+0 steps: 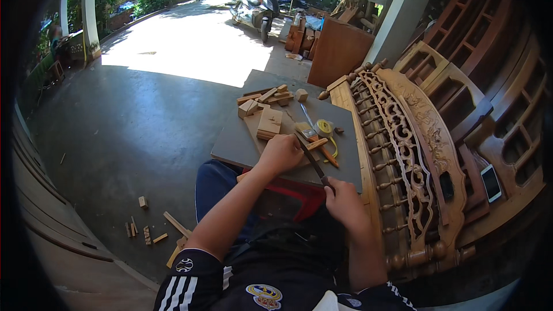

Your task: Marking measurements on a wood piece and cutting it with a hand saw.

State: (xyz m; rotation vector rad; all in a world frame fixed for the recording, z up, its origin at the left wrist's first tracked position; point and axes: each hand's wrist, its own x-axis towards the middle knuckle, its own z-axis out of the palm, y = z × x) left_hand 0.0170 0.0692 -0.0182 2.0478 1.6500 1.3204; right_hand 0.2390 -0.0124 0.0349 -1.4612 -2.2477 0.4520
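The tool (311, 160) is dark, the blocks (270, 121) tan, the black left sleeve (203, 276) white-striped

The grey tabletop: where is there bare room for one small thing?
On the grey tabletop, bare room lies at left, between the left edge and the wooden blocks, and at right, between the small dark piece and the right edge. The middle is crowded: left hand, paintbrush, tape measure. The dark blade in the right hand slants over the near part.

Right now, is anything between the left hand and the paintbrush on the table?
Yes: the dark blade held in the right hand slants between the left hand and the paintbrush; a short wooden stick shows just right of the blade.
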